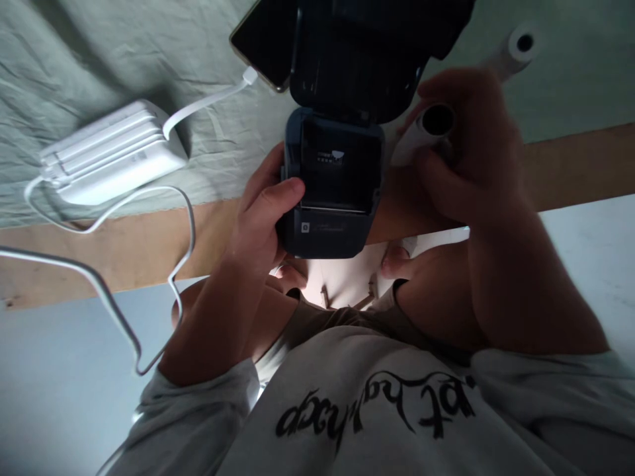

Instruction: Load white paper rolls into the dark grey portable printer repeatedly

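L hand (pixel 260 211) grips the printer (pixel 327 235) by its side: thumb pressed on the rim, other fingers mostly hidden, so can't tell their spread. Lid (pixel 354 73) is up, bay open (pale patch inside, label or glare, can't tell). R hand (pixel 469 155) has a roll (pixel 407 147) pinched btwn thumb & curled fingers, just beside the printer, hollow end up. Spare roll (pixel 503 63) is beyond that hand; phone (pixel 262 43) by the lid.

Risks: printer's near end is at the wood edge (pixel 208 228) in view, so it could prob. tip lapward if L grip slackens, esp. w/ lid wt. Roll might slip or unwind if the pinch loosens. Cable (pixel 191 221) drapes over the edge near L forearm; a snag could tug the white block (pixel 119 152).
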Available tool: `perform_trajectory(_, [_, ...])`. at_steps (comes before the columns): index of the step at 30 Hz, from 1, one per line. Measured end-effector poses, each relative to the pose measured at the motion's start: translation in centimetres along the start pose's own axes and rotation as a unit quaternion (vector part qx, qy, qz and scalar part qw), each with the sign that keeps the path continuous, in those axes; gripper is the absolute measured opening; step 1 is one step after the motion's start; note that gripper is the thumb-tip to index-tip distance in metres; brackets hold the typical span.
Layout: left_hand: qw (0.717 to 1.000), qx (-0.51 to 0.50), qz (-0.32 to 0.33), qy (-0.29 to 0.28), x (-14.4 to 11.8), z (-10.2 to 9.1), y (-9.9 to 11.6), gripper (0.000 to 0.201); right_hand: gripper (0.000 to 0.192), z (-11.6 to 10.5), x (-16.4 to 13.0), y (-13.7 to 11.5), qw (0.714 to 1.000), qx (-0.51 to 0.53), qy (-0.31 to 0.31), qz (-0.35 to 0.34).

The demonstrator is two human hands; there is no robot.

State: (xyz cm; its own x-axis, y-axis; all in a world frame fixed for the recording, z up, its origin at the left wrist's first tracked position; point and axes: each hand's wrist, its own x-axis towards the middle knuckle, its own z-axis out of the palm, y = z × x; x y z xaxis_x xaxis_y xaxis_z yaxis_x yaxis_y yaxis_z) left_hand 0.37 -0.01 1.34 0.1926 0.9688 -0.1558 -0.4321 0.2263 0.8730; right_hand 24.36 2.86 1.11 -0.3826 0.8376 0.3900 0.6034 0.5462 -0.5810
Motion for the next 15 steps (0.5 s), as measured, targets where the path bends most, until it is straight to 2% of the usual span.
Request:
perform_trajectory(5, [1.0,0.01,-0.01,0.008,0.11,-0.08,-0.11,0.034,0.039,0.11,-0.32,0.03,0.996,-0.084,0.03,-0.017])
perform_trajectory(7, [1.0,0.014,-0.012,0.008,0.09,-0.07,-0.09,0.034,0.049,0.08,-0.41,0.11,0.997,-0.07,0.033,-0.014])
perform_trajectory(10, [1.0,0.025,-0.016,0.004,0.05,-0.02,-0.07,0.034,0.065,0.05,-0.5,0.24,0.999,-0.023,0.001,-0.03])
perform_trajectory(13, [0.999,0.032,-0.013,0.011,0.06,-0.04,-0.08,0.036,0.055,0.16,-0.49,0.44,0.999,-0.038,-0.003,-0.038])
perform_trajectory(15, [0.999,0.039,-0.014,0.007,0.08,-0.09,-0.06,0.037,0.057,0.24,-0.38,0.57,0.998,-0.048,0.015,-0.042])
